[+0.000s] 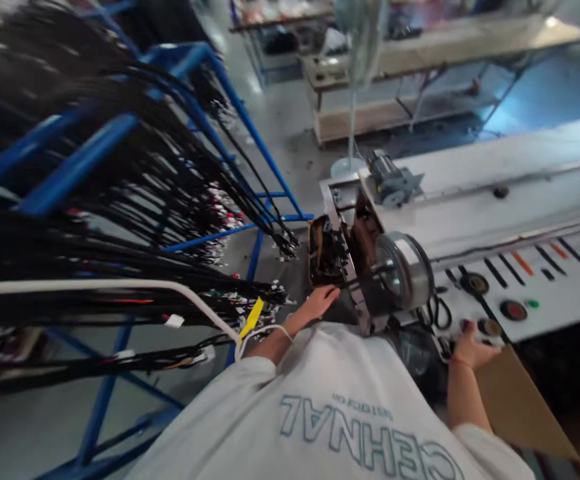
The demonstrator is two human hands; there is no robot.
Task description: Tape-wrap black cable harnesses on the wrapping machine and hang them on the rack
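Note:
My left hand reaches forward with its fingers stretched out, beside the metal end frame of the bench. It appears to hold nothing; whether it touches the frame is unclear. My right hand is at the near edge of the white bench top, next to a small brown roll. Its fingers are blurred and partly hidden, so any grip does not show. Between my hands sits a large round metal-rimmed roll or wheel. Black-handled scissors lie just left of my right hand.
Dense black cable bundles hang on a blue rack at my left. An open box stands past my left hand. A motor tops the bench; a red button lies right. Cardboard is below my right hand.

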